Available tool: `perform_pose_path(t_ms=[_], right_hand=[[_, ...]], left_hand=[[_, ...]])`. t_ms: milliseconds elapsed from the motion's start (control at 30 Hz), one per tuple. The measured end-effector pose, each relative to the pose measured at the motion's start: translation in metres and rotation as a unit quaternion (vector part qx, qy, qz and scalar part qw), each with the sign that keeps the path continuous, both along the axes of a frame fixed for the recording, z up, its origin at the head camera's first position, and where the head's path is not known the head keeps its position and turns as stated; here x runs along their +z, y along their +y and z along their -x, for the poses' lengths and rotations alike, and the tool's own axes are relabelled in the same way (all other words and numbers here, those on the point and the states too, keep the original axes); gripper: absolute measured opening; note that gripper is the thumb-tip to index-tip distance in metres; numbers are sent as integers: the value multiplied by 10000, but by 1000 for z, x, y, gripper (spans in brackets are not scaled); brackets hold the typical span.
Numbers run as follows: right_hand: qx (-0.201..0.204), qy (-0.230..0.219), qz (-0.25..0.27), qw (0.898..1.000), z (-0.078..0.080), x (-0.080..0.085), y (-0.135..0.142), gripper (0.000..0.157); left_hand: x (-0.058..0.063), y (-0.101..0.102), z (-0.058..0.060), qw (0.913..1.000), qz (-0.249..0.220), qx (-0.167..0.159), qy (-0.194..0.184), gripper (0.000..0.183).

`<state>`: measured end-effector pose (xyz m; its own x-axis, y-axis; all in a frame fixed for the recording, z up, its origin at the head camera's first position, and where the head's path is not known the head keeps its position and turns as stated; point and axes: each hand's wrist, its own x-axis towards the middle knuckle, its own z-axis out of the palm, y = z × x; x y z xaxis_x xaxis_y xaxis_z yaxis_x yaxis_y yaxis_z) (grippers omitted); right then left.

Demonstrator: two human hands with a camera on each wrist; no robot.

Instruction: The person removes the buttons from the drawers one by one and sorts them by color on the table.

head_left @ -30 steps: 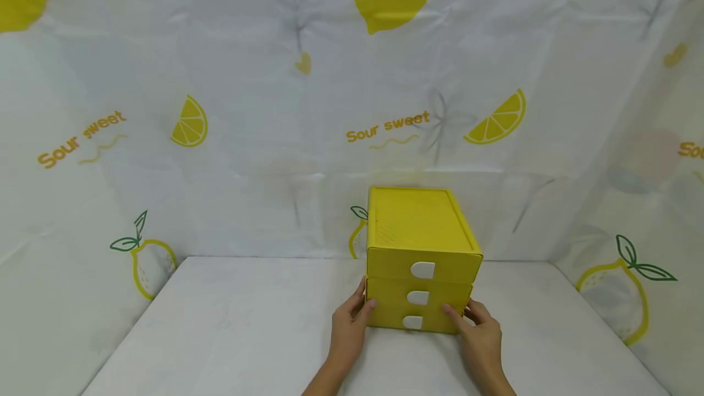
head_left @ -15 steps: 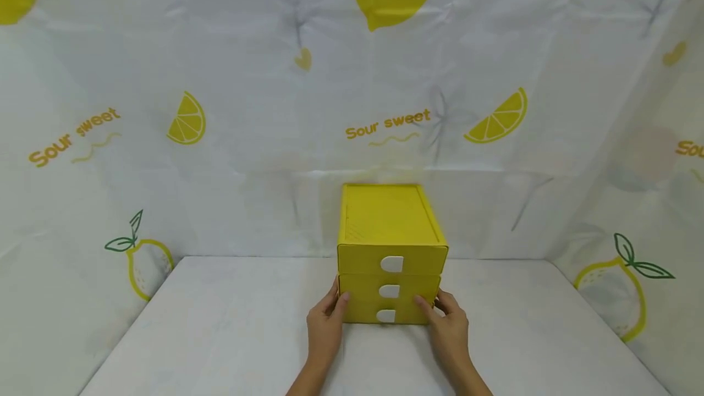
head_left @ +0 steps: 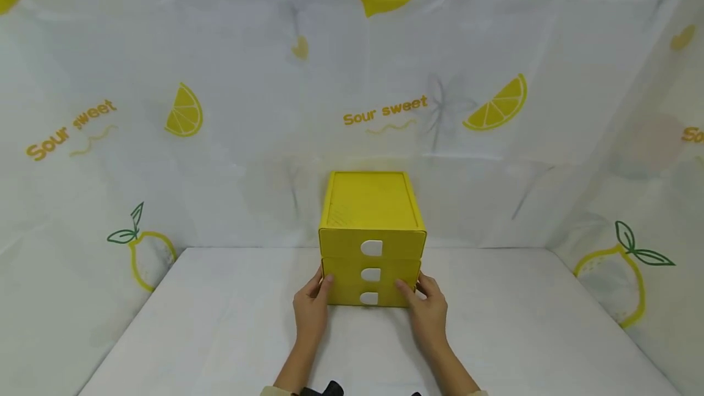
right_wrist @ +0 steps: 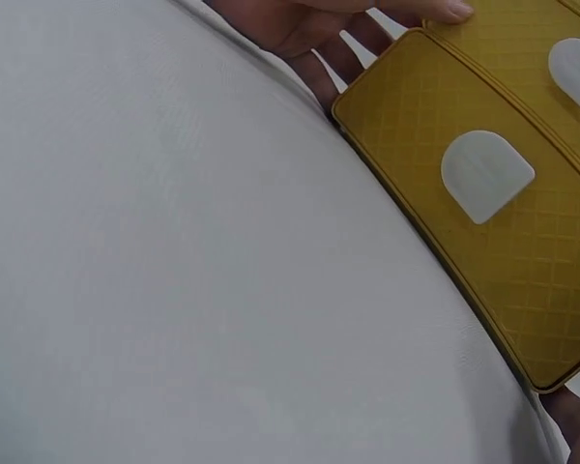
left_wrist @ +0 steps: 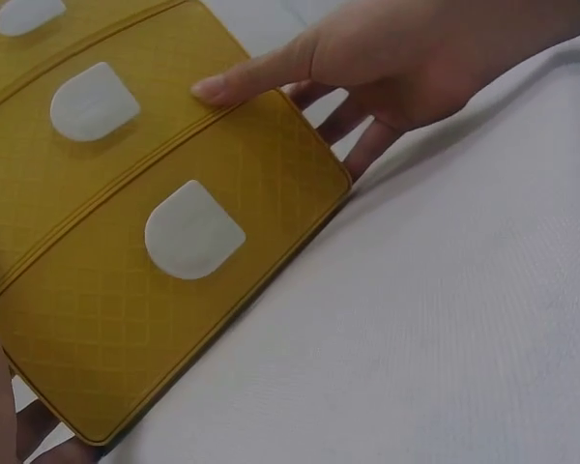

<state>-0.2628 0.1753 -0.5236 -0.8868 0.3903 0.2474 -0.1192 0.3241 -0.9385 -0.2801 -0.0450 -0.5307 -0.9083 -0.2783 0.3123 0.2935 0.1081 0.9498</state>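
A yellow three-drawer storage box [head_left: 374,203] with white rounded pull tabs stands upright near the back of the table, all its drawers closed. My left hand [head_left: 311,315] holds its left side, thumb on the front face and fingers round the side. On the opposite side my right hand [head_left: 430,318] grips in the same way, its thumb across the front. In the left wrist view the lowest drawer's white tab [left_wrist: 194,232] shows close up, with the box's bottom edge along the cloth. The fingers behind the sides are partly hidden.
A white cloth covers the table [head_left: 231,322]. Behind the box hangs a white curtain [head_left: 264,200] printed with lemons and lettering, which also closes off both sides. Dark wrist gear [head_left: 330,388] shows at the bottom edge.
Both hands have moved the storage box leftward, from right of centre to about the middle of the table, and it now faces more squarely forward. The head view has tilted slightly down.
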Motion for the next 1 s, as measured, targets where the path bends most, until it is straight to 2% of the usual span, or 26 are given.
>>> perform_pose_path(t_ms=[167,267,433,667,900,1000], right_hand=[[136,-69,130,9998,2,3,6,52],[237,-88,149,9996,3,4,13,52],[355,-196,278,9988,4,4,16,56],[330,-608,120,9975,-2,12,18,73],[536,-492,255,9970,-6,27,23,65],[590,-404,328,9969,-8,35,25,63]], left_hand=[[3,5,4,9999,-134,13,-8,41],[4,10,4,9997,-207,15,124,40],[4,9,3,9997,-101,-53,239,42],[3,-5,6,9991,18,-409,-106,41],[8,-19,8,9971,249,-601,-403,46],[11,-23,11,9951,324,-785,-509,47]])
